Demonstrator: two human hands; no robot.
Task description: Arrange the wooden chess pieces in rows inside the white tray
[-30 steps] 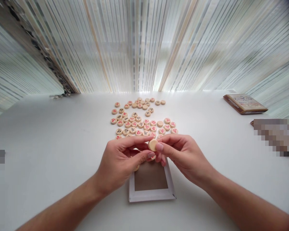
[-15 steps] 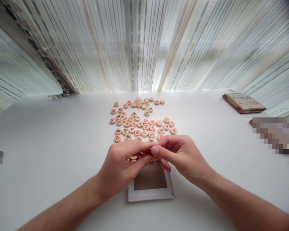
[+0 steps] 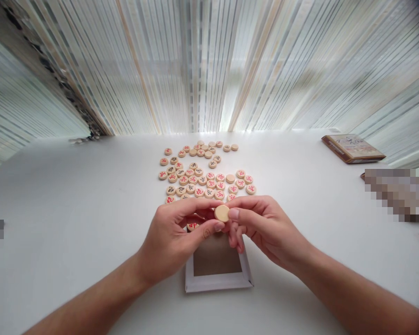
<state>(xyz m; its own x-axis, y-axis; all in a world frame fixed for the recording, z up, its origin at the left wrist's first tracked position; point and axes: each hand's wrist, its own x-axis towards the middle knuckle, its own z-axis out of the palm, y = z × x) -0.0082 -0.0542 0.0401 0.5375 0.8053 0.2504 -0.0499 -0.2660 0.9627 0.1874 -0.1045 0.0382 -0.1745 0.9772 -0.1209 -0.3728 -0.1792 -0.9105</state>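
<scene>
A round wooden piece (image 3: 222,213), blank side showing, is held between my two hands above the far part of a white open box (image 3: 219,283) with a brown bottom. My left hand (image 3: 174,242) has its thumb and forefinger at the piece's left side. My right hand (image 3: 272,230) pinches its right edge with thumb and forefinger. Behind my left fingers, a piece with a red mark (image 3: 193,226) shows in part. Beyond the hands lie many round pieces with red or black characters, such as a red-marked one (image 3: 251,189).
A flat brown box with a picture lid (image 3: 354,149) lies at the right back of the white table (image 3: 90,223). Nearer on the right is a pixelated object (image 3: 397,193). A striped curtain (image 3: 209,65) hangs behind the table.
The blank round piece has come into view between my fingertips, where the fingers hid it before. My left thumb has shifted slightly down and the fingers have parted a little.
</scene>
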